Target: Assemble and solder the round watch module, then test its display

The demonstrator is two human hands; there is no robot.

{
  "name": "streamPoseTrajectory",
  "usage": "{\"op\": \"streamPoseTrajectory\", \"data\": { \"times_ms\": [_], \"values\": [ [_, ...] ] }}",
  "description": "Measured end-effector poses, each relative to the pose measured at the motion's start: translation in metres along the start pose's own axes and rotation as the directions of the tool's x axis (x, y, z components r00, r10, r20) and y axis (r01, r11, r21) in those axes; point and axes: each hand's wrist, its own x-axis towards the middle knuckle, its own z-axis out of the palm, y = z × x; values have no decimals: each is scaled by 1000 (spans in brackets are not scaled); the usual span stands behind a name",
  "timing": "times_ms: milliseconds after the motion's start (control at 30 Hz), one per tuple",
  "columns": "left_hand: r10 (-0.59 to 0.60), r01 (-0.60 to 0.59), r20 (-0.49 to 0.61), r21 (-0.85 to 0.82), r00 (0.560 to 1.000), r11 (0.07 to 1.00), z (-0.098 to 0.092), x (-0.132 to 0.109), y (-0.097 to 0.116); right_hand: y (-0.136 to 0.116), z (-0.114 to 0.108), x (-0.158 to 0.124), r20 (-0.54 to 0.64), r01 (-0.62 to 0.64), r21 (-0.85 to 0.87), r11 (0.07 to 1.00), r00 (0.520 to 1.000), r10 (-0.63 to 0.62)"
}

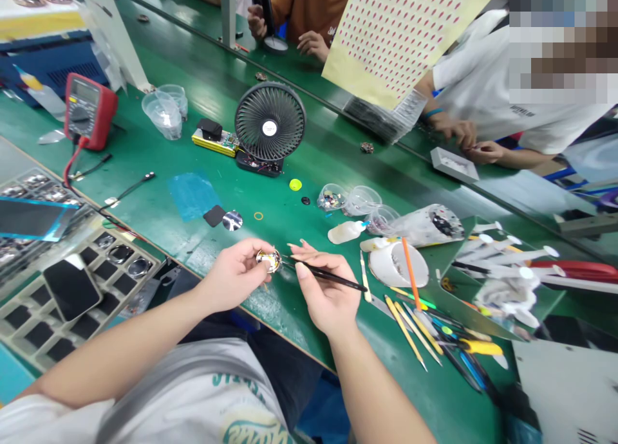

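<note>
My left hand (234, 273) pinches a small round metal disc (268, 260) between thumb and fingers, at the bench's front edge. My right hand (328, 289) holds a slim black pointed tool (328, 275) like a pen, and its thin metal tip reaches the disc's right side. Both hands are above the green bench mat (290, 302). A mirror-like round disc (232, 220) and a small black square (215, 215) lie on the mat just beyond my hands. The disc's underside is hidden by my fingers.
To the right lie several pencil-like tools and a yellow-handled tool (483, 347). Beyond stand a digital multimeter (89, 111), a small black fan (269, 122) and clear plastic cups (164, 109). A compartment tray (87, 309) sits left. Co-workers' hands (458, 135) work across the bench.
</note>
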Motion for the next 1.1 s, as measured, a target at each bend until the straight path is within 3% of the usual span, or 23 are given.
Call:
{"op": "streamPoseTrajectory", "data": {
  "times_ms": [167, 400, 500, 600, 700, 933, 1100],
  "values": [
    [33, -38, 46, 97, 998, 995, -4, -1, -11, 6, 6, -4, 68, -10, -40, 999, 998, 13],
    [24, -33, 56, 165, 998, 986, -5, 0, -14, 0, 7, -2, 50, -29, 75, 997, 998, 25],
    [0, -7, 45, 146, 999, 989, -4, 0, -10, 0, 2, 3, -20, -120, 134, 984, 992, 123],
    [31, -34, 39, 84, 999, 996, -3, -1, -7, 12, -4, 11, -163, -272, -10, 962, 950, 267],
    [35, -37, 30, 62, 999, 997, -2, -3, -6, 27, -8, 18, -225, -353, -277, 894, 928, 297],
    [21, -22, 75, 5, 997, 1000, -3, -4, -7, 33, -13, 17, -58, -170, -547, 820, 984, 166],
    [5, -2, 94, -33, 996, 999, -3, -3, -5, 30, -15, 14, -93, -101, -512, 853, 994, 62]
  ]
}}
